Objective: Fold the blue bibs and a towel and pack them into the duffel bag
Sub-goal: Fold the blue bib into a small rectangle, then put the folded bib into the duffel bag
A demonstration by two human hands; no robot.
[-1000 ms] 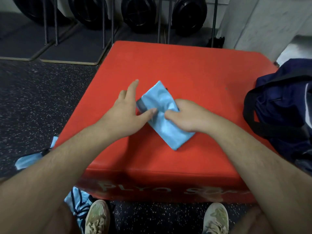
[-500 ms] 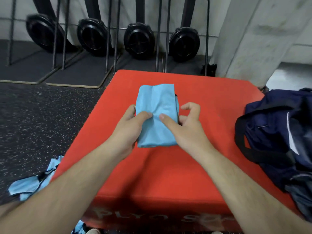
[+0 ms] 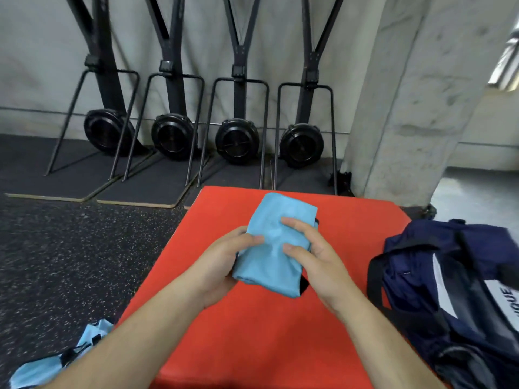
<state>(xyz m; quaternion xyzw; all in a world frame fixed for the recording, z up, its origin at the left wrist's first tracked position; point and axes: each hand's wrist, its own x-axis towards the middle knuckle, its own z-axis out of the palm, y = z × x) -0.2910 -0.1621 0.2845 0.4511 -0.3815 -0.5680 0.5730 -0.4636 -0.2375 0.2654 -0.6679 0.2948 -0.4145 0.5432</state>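
A folded light-blue bib [image 3: 276, 242] with black trim is held up over the red plyo box [image 3: 252, 332]. My left hand [image 3: 224, 262] grips its left edge, thumb across the front. My right hand [image 3: 311, 254] grips its right edge, with its fingers curled over the front. The navy duffel bag [image 3: 455, 290] lies open on the right side of the box, an arm's reach from my right hand. More light-blue bibs [image 3: 56, 357] lie on the floor at the lower left.
Four black exercise machines [image 3: 238, 136] stand on mats along the wall behind the box. A concrete pillar [image 3: 407, 108] rises at the back right. Dark speckled rubber floor [image 3: 70, 262] spreads to the left.
The bib has been lifted off the box and turned upright in both hands. My view has tilted up, showing more of the wall and machines.
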